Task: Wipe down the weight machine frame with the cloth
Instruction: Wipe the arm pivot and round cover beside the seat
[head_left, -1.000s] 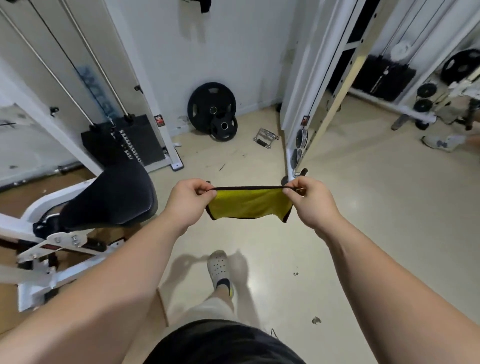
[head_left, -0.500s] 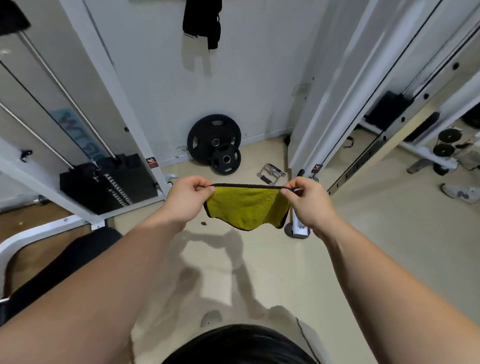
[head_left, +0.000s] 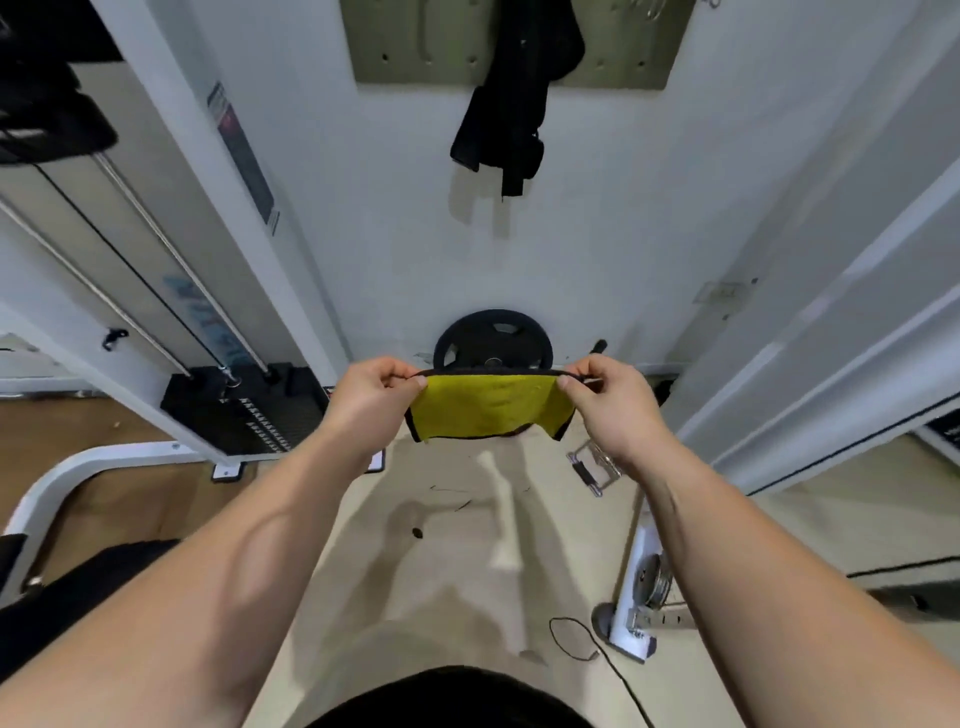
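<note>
Yellow cloth (head_left: 488, 408) stretched between both pinching hands (head_left: 371, 397)

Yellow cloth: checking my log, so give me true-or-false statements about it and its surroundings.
The left hand and right hand each pinch the cloth by its top edge. True.
The cloth is pressed against the white frame. False: it hangs between the hands, off the frame.
A black weight plate stands at the wall behind the cloth. True.
The metal handle lies on the seat. False: it lies on the floor.
</note>
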